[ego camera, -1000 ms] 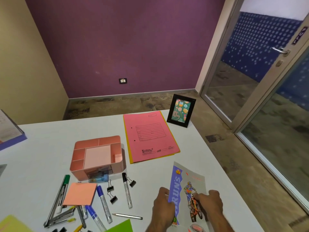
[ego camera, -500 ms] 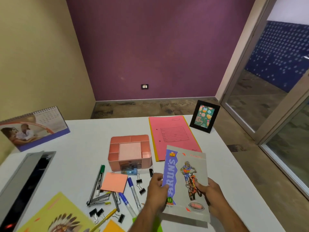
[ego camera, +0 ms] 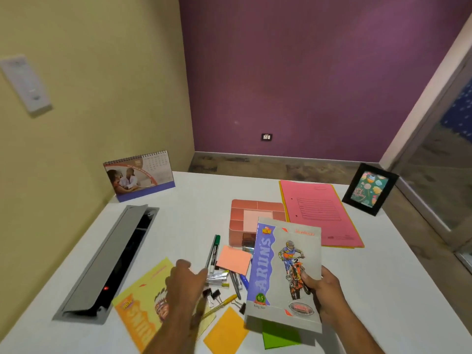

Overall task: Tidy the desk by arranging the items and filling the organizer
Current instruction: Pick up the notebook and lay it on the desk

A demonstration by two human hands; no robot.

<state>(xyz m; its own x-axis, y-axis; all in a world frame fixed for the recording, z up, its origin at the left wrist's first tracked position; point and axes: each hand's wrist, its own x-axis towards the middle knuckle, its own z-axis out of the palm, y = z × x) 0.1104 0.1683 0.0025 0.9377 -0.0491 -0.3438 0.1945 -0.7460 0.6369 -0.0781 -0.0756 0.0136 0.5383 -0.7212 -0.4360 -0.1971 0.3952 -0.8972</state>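
Note:
My right hand point(ego camera: 321, 290) grips the right edge of a grey notebook point(ego camera: 286, 272) with a motorbike rider on its cover, holding it tilted above the desk. My left hand point(ego camera: 184, 279) is off the notebook, fingers relaxed, hovering over a yellow notebook point(ego camera: 145, 302) at the near left. The pink desk organizer point(ego camera: 255, 213) stands behind the held notebook, partly hidden by it. Several pens and markers point(ego camera: 213, 251), binder clips point(ego camera: 212, 295) and a salmon sticky pad point(ego camera: 233, 259) lie scattered between my hands.
A pink folder point(ego camera: 316, 210) lies at the back right beside a black photo frame point(ego camera: 369, 191). A desk calendar point(ego camera: 139, 175) stands at the back left. A grey cable tray point(ego camera: 107, 259) is open on the left. Orange point(ego camera: 224, 330) and green point(ego camera: 281, 335) paper squares lie near me.
My left hand has let go of the grey notebook and moved left over the yellow one. My right hand alone now holds the notebook. The view has swung left.

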